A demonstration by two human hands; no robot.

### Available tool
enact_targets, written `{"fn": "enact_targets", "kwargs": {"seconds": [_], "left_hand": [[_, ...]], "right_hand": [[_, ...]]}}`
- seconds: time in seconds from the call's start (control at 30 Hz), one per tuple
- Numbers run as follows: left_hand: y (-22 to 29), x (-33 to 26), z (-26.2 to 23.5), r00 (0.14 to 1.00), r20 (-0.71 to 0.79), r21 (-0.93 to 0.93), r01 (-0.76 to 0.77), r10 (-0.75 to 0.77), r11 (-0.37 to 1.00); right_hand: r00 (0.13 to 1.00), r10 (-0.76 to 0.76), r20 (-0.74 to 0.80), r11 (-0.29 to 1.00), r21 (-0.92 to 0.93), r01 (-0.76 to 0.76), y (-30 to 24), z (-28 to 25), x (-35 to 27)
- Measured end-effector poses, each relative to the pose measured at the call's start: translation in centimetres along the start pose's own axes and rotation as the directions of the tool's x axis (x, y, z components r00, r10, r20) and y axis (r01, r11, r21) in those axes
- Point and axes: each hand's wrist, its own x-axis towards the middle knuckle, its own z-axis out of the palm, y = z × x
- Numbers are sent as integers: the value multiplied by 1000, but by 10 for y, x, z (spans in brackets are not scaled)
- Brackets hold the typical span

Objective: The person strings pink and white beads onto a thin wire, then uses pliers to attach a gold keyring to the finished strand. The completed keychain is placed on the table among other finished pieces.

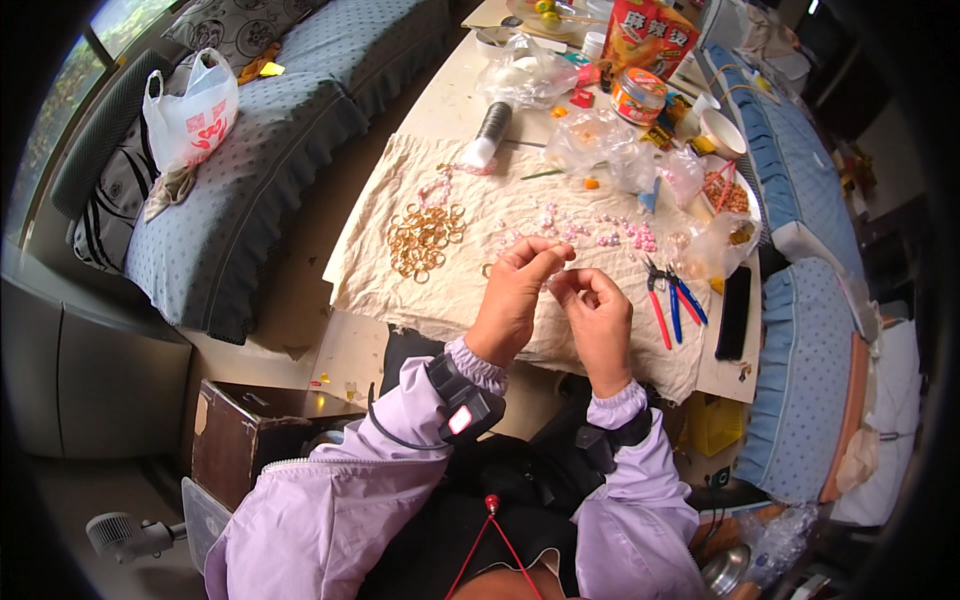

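A pale, creased cloth [375, 185] covered the near part of a light table [438, 108], with a patterned blue sofa [285, 130] on the left and a blue-covered seat [810, 375] on the right. One white carrier bag [195, 115] stood on the sofa. On the table were one round tub [638, 97], one red packet [655, 40] and one black phone [734, 315]. The pliers [675, 305] had red and blue handles; one pair or two was hard to tell. The gold rings [425, 240] overlapped in a heap, too many to count; one more ring [487, 270] lay just beside the left hand [512, 305]. Small pink and pale beads [640, 237], also past counting, were scattered on the cloth beyond both hands. The left thumb and forefinger were pinched together. The right hand [600, 325] was narrow too, fingers curled, close beside the left; anything between the fingertips was too small to make out.
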Motion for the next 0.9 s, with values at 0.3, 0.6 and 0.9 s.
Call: {"fn": "enact_targets", "kwargs": {"seconds": [0.3,0.6,0.9], "left_hand": [[-1,-3,0,999,28,-45,17,-16,999],[7,-11,8,1000,-1,95,5,-5,995],[24,-9,2,986,103,121,118,-130,986]], "right_hand": [[975,-183,-129,983,-27,181,10,10,3],[991,-127,-39,992,6,127,4,-2,5],[916,-399,51,916,67,395,-18,-29,35]]}}
